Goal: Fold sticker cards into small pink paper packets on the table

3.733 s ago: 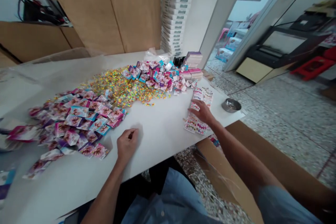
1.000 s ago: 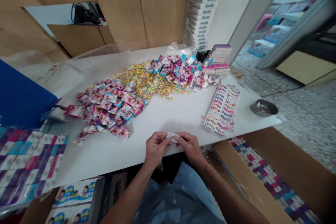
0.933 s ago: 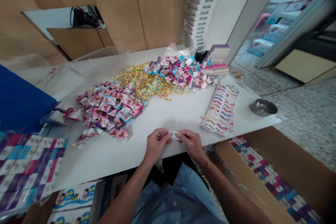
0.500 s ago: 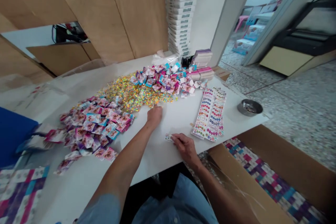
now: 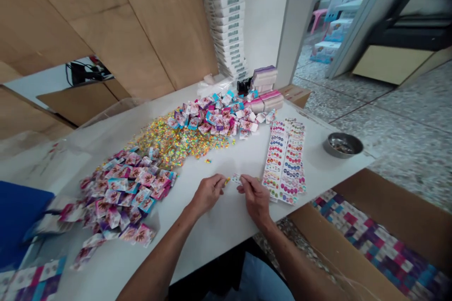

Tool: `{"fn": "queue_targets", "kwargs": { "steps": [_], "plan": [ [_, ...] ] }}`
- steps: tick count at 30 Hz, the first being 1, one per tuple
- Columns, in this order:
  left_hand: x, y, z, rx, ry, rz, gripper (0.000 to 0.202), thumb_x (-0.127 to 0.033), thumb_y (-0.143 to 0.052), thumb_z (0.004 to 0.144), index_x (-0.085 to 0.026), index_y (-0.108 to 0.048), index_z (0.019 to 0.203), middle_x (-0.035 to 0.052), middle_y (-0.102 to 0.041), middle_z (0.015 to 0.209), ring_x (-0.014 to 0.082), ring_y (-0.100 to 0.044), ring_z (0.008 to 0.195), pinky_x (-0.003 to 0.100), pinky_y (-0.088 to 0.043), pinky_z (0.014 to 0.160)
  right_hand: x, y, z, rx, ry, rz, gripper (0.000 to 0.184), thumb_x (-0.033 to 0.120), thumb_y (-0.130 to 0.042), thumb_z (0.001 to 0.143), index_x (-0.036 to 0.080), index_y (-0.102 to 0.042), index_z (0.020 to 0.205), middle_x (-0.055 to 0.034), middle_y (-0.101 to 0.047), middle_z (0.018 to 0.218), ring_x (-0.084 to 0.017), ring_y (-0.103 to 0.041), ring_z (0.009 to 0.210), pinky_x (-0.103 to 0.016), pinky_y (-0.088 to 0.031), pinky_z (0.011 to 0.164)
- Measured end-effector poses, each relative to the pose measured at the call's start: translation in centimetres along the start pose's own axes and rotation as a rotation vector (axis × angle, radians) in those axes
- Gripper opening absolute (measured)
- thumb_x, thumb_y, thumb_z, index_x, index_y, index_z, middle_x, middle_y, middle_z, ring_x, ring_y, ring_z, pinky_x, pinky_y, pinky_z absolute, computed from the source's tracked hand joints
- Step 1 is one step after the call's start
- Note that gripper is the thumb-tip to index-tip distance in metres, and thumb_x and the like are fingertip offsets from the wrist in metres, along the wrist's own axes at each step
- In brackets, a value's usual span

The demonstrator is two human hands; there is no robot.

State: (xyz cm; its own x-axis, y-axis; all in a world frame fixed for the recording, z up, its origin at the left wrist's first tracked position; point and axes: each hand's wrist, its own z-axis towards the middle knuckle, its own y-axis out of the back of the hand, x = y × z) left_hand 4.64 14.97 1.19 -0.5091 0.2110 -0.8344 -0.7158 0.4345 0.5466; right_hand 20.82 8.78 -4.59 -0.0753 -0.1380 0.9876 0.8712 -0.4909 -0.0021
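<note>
Setting: We view a white table [image 5: 219,258] from above, with plywood wall panels [image 5: 116,23] behind it and a terrazzo floor [image 5: 409,155] to its right.

Box: We see an open cardboard box [image 5: 339,240] beside the table's near right edge, holding printed sheets [image 5: 381,240] in a purple, pink and blue check.

Far edge: A tall stack of white boxes [image 5: 226,19] rises behind the table, and shorter stacks of banded packs [image 5: 264,89] stand on the table in front of it.

Heaps: Pink printed sachets [image 5: 116,197] form a large heap at the left and a smaller heap [image 5: 215,120] near the far edge. Gold sequins [image 5: 169,143] lie spread between the two.

Sheets: Sticker sheets [image 5: 284,162] lie flat, just right of the hands.

Bowl: A metal bowl [image 5: 342,145] sits near the right edge, beyond the sheets.

Left hand [image 5: 208,194]: The fingers are drawn together, pinching a gold piece [image 5: 227,180] above the table.

Right hand [image 5: 256,197]: The fingers curl beside a small white label [image 5: 236,178]; we cannot tell whether they grip it.

Label position: It lies between the two hands, over the table.
</note>
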Motion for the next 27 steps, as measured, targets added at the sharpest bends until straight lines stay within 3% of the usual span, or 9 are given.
{"fn": "queue_targets", "kwargs": {
  "steps": [3, 7, 12, 18, 19, 21, 24, 26, 27],
  "plan": [
    [-1.5, 0.0, 0.2, 0.036, -0.013, -0.039, 0.035, -0.045, -0.049, 0.097, -0.021, -0.068, 0.083, 0.0016, -0.063, 0.074, 0.0142, -0.06, 0.063, 0.024, -0.046, 0.063, -0.1, -0.1, 0.2, -0.073, -0.024, 0.005, 0.027, 0.042, -0.06, 0.095, 0.021, -0.074, 0.103, -0.0049, -0.074, 0.085, -0.018, -0.069, 0.067, -0.032, -0.055, 0.07],
    [-2.8, 0.1, 1.1, 0.108, -0.105, 0.108, 0.033, -0.042, -0.049, 0.099, -0.022, -0.073, 0.09, 0.0017, -0.066, 0.074, 0.0141, -0.057, 0.064, 0.023, -0.045, 0.067, 0.3, -0.4, 0.1, 0.031, -0.179, 0.202, 0.032, 0.046, -0.059, 0.095, 0.019, -0.074, 0.105, -0.0042, -0.073, 0.079, -0.018, -0.069, 0.064, -0.031, -0.056, 0.066],
    [-2.1, -0.6, 2.6, 0.12, -0.154, 0.169, 0.03, -0.036, -0.048, 0.099, -0.021, -0.074, 0.098, 0.0011, -0.069, 0.078, 0.0117, -0.056, 0.061, 0.022, -0.045, 0.064, 0.6, -0.5, 0.0, 0.06, -0.211, 0.316, 0.035, 0.044, -0.067, 0.088, 0.02, -0.074, 0.113, -0.0023, -0.074, 0.078, -0.016, -0.068, 0.065, -0.029, -0.056, 0.066],
    [-1.1, -0.6, 3.4, 0.13, -0.019, -0.039, 0.034, -0.045, -0.057, 0.094, -0.017, -0.075, 0.089, -0.0008, -0.064, 0.063, 0.0101, -0.057, 0.052, 0.021, -0.046, 0.055, 0.2, -0.7, 0.3, 0.011, -0.244, 0.34, 0.031, 0.043, -0.069, 0.086, 0.02, -0.076, 0.105, -0.0006, -0.071, 0.07, -0.015, -0.064, 0.058, -0.028, -0.054, 0.06],
    [-1.0, -0.2, 4.1, 0.083, 0.004, -0.067, 0.036, -0.048, -0.059, 0.092, -0.016, -0.074, 0.083, -0.0008, -0.063, 0.061, 0.0101, -0.057, 0.05, 0.021, -0.046, 0.053, 0.2, -0.8, 0.3, 0.01, -0.256, 0.335, 0.031, 0.044, -0.068, 0.087, 0.02, -0.076, 0.104, 0.0, -0.069, 0.066, -0.015, -0.063, 0.057, -0.028, -0.054, 0.059],
    [-0.8, 1.0, 6.5, -0.117, 0.043, -0.093, 0.038, -0.052, -0.064, 0.086, -0.015, -0.07, 0.076, -0.0014, -0.061, 0.057, 0.0097, -0.056, 0.046, 0.02, -0.044, 0.048, 0.1, -1.0, 0.2, 0.033, -0.266, 0.335, 0.031, 0.045, -0.068, 0.087, 0.019, -0.075, 0.103, 0.0003, -0.067, 0.062, -0.015, -0.062, 0.055, -0.027, -0.053, 0.057],
    [-0.7, 3.1, 12.3, -0.515, 0.164, -0.151, 0.038, -0.052, -0.07, 0.08, -0.016, -0.068, 0.091, -0.003, -0.061, 0.058, 0.0112, -0.057, 0.044, 0.021, -0.044, 0.043, 0.0, -1.2, 0.1, 0.1, -0.233, 0.333, 0.029, 0.043, -0.067, 0.089, 0.019, -0.076, 0.101, -0.0012, -0.068, 0.068, -0.014, -0.062, 0.058, -0.026, -0.052, 0.056],
    [-0.7, 4.1, 16.5, -0.642, 0.307, -0.193, 0.039, -0.051, -0.069, 0.079, -0.014, -0.065, 0.092, -0.0018, -0.061, 0.058, 0.0136, -0.06, 0.046, 0.023, -0.047, 0.044, -0.1, -1.3, 0.0, 0.143, -0.185, 0.301, 0.026, 0.04, -0.065, 0.09, 0.02, -0.076, 0.101, -0.0019, -0.068, 0.074, -0.014, -0.063, 0.061, -0.025, -0.051, 0.057],
    [-0.7, 4.5, 18.4, -0.665, 0.318, -0.188, 0.038, -0.049, -0.069, 0.08, -0.013, -0.065, 0.091, -0.0012, -0.061, 0.058, 0.014, -0.06, 0.046, 0.024, -0.048, 0.044, -0.1, -1.3, 0.0, 0.159, -0.162, 0.279, 0.024, 0.039, -0.064, 0.091, 0.021, -0.077, 0.1, -0.0019, -0.068, 0.075, -0.013, -0.063, 0.061, -0.025, -0.051, 0.058]
  ]
}}
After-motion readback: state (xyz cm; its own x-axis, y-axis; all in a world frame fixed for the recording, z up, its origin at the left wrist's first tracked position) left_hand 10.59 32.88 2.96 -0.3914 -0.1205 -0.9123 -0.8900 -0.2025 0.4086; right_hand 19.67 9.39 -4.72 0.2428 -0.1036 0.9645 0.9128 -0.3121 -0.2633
